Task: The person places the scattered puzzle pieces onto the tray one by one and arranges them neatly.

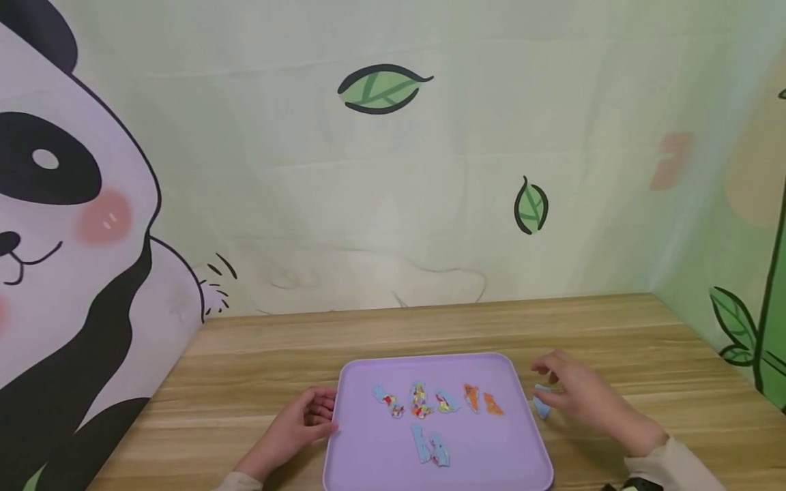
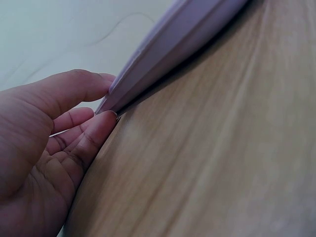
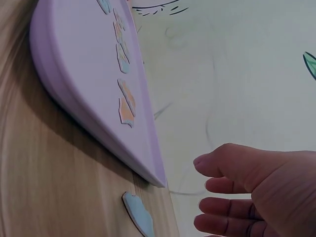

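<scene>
My left hand (image 1: 303, 426) rests beside the purple tray (image 1: 368, 470), its thumb and fingertips against the left edge. In the left wrist view, those fingertips touch the tray's outer wall (image 2: 173, 49) near the tabletop. To the right, my right hand (image 1: 580, 392) hovers with loosely bent fingers by a light blue jigsaw-like piece (image 1: 542, 406) on the table. The right wrist view shows that piece (image 3: 138, 213) apart from the fingers, which hold nothing. On the tray lie several patterned pieces (image 1: 419, 401) in a row, two orange ones (image 1: 471, 397) at its right end, and blue pieces (image 1: 421, 444) below.
The wooden table (image 1: 276, 354) runs back to a pale green wall (image 1: 295, 170) printed with leaves. A large panda (image 1: 80, 157) is drawn on the left side. A dark object (image 1: 641, 484) shows at the right sleeve near the bottom edge.
</scene>
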Demonstrator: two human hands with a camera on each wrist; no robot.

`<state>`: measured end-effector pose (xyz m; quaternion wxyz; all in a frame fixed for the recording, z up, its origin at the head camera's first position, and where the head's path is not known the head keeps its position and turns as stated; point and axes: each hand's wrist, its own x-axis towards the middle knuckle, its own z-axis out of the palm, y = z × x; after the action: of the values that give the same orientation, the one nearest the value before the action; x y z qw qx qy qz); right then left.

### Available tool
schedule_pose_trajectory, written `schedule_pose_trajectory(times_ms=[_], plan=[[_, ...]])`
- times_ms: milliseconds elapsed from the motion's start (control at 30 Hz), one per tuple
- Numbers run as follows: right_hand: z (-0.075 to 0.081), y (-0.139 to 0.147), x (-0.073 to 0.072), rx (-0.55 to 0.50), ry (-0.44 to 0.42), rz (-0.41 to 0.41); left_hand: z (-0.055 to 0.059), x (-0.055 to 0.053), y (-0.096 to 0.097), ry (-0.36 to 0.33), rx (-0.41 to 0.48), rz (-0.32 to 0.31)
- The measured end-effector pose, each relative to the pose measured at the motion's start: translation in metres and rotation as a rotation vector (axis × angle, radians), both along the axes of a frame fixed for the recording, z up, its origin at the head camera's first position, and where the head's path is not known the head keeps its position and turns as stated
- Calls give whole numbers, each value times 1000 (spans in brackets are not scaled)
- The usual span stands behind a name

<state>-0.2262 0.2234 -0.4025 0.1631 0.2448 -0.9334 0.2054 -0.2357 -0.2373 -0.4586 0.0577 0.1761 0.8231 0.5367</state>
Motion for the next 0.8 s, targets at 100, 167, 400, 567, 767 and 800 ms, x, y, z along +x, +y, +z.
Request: schedule_pose_trajectory(times_ms=[100, 167, 400, 567, 767, 800], plan=[[-1, 2, -2, 5, -29, 2, 0, 0, -1, 4, -2, -4], [-3, 4, -3, 15, -57, 4, 0, 0, -1, 1, 0, -3], [-7, 7, -4, 32, -137, -15, 3, 0, 0, -16, -16, 0], [-10, 7, -3, 45, -154, -27, 3, 0, 0, -14, -17, 0], [-12, 7, -4, 83, -132, -37, 2, 0, 0, -13, -9, -2], [-13, 8, -4, 89, -128, -36, 2, 0, 0, -12, -3, -3]])
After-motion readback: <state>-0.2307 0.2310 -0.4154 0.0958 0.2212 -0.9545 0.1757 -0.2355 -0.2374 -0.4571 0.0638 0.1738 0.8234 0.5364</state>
